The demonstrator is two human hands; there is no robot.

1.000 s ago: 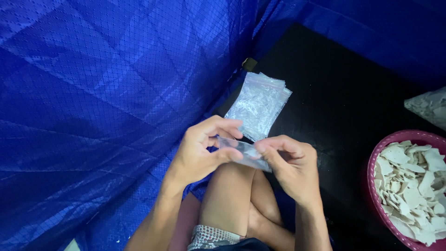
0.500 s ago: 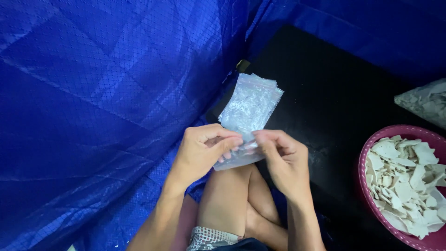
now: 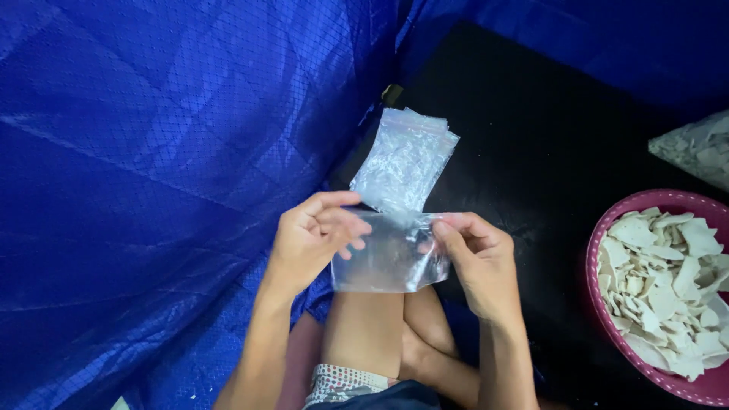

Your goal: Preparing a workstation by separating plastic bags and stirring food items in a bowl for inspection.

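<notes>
While both arms come up from the bottom of the view over crossed bare legs, the biggest thing around is the crinkly blue plastic tarp (image 3: 152, 152) covering the whole left side and the top right corner. Next down in size is the black floor mat (image 3: 547, 137) in the middle, running off to the right.

On the right edge sits a round pink plastic basket (image 3: 607, 220), packed with pale, flat, broken chips (image 3: 661, 281). Just above it, cut off by the frame, there's a clear bag of the same pale pieces (image 3: 695, 148).

Then the stack of small clear plastic zip bags (image 3: 406, 156), lying flat on the mat right by the tarp's edge, tilted a bit to the right.

Just below that stack, held up over the knees, is a single small clear plastic bag (image 3: 391, 254). The left hand (image 3: 307, 243) pinches its top left corner, thumb on top and fingers curled in front of the film. The right hand (image 3: 478, 262) grips the top right corner between thumb and fingertips, wrist bent inward. So both hands are grasping that one bag, stretched between them, mouth edge up.
</notes>
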